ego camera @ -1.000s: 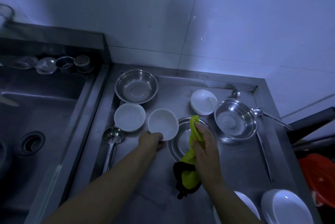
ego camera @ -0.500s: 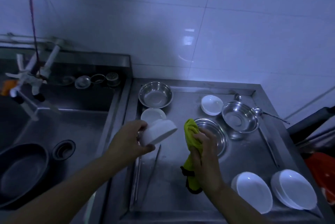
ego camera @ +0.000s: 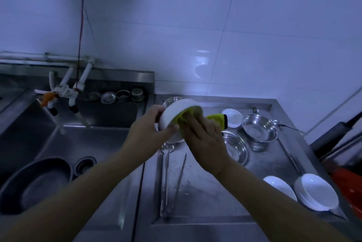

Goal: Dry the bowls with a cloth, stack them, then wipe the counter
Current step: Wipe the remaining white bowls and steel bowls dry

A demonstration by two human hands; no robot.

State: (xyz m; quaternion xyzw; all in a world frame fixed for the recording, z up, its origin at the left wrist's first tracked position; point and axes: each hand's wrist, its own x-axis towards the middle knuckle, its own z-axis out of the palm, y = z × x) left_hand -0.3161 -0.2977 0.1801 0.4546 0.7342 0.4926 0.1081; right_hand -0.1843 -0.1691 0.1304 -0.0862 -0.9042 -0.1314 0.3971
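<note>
I hold a small white bowl (ego camera: 175, 111) tilted in the air above the steel counter (ego camera: 205, 187), my left hand (ego camera: 150, 128) gripping its rim. My right hand (ego camera: 203, 136) presses a yellow cloth (ego camera: 216, 119) into the bowl's opening; a black-edged corner of the cloth sticks out to the right. Other white bowls lie on the counter: one at the back (ego camera: 232, 117), one partly hidden under the held bowl (ego camera: 176, 140), and two at the front right (ego camera: 280, 188) (ego camera: 315, 193). Steel bowls sit at the back (ego camera: 168, 101), middle (ego camera: 235, 148) and right (ego camera: 259, 128).
A ladle (ego camera: 165, 167) and long tongs (ego camera: 179, 181) lie on the counter's left part. A sink (ego camera: 98, 144) with a dark pan (ego camera: 37, 183), a drain (ego camera: 84, 164) and taps (ego camera: 64, 93) is at the left. A red object (ego camera: 348, 189) sits off the right edge.
My left hand lifted the white bowl off the counter and tilted it. My right hand brought the yellow cloth up and pushed it into the bowl. The camera tilted up.
</note>
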